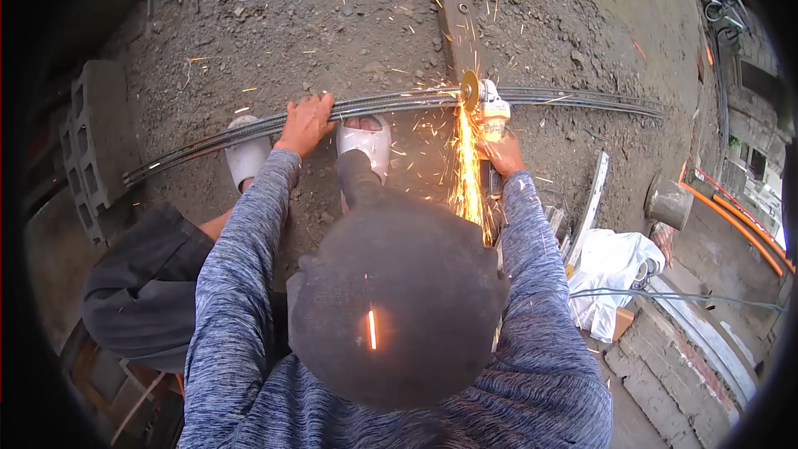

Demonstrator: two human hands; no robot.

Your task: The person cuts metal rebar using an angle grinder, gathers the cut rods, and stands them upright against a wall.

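Observation:
My left hand [305, 123] is closed around a bundle of thin steel bars [391, 105] that runs across in front of me. My right hand [501, 153] grips an angle grinder [494, 113], its body partly hidden by the hand. The grinder's cutting disc [470, 91] stands against the bars to the right of my left hand. From that contact a bright stream of sparks [468, 166] shoots down toward me, with stray sparks around it. Under the bars near the disc lies a metal beam [453, 8] with holes in it, reaching away from me.
A concrete hollow block [87, 150] stands at the left, near the bars' end. My light-coloured shoes [366, 146] are close under the bars. On the right are a white sack [611, 270], a round metal can [669, 203], orange pipes [740, 229] and a green cable [673, 294].

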